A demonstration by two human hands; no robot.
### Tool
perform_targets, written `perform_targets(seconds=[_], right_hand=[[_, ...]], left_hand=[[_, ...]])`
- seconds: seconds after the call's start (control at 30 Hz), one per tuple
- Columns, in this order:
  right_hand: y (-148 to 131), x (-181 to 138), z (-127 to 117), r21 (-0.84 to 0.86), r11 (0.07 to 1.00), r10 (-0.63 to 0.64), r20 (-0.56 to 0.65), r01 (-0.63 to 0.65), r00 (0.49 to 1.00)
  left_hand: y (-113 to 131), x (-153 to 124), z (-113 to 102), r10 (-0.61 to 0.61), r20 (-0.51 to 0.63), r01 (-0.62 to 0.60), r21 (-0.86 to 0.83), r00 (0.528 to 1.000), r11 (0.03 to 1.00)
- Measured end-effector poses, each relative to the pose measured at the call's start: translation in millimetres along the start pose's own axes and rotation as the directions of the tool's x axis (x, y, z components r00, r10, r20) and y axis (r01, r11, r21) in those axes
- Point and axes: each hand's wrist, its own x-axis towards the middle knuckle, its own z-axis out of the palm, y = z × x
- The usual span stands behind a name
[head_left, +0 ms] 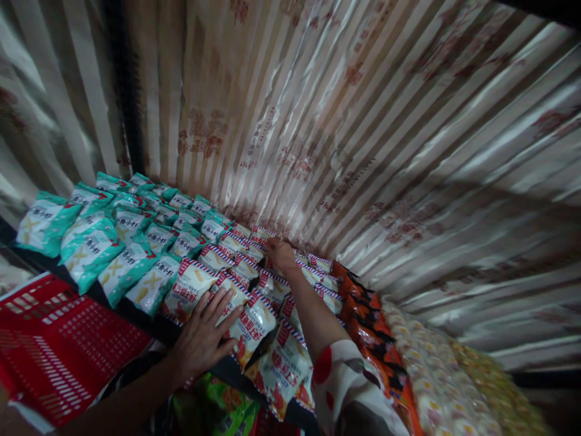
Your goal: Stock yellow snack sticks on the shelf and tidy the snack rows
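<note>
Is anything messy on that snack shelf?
Yes. The front white snack bags lie crooked and hang over the shelf edge, unlike the tidy green bags. The left hand presses flat on one; the right hand reaches the back.

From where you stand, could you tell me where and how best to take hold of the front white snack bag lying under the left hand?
Probably by its near crimped edge, from the front: the white snack bag lies flat, overhanging the shelf, left hand spread above.
</note>
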Motion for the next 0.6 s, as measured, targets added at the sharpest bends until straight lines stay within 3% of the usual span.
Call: perform_targets(seconds=[0.27,0.6], right_hand=[[39,-26,-20,-0.162,0.981,-0.092,0.113,0.11,0.989],[29,-23,-6,-0.19,0.976,-0.079,0.165,0.11,0.983]], left_hand=[[0,-2,2,0.002,0.001,-0.002,0.002,1.0,1.0],[-1,-2,5,0.011,-0.01,-0.011,-0.019,1.0,1.0]])
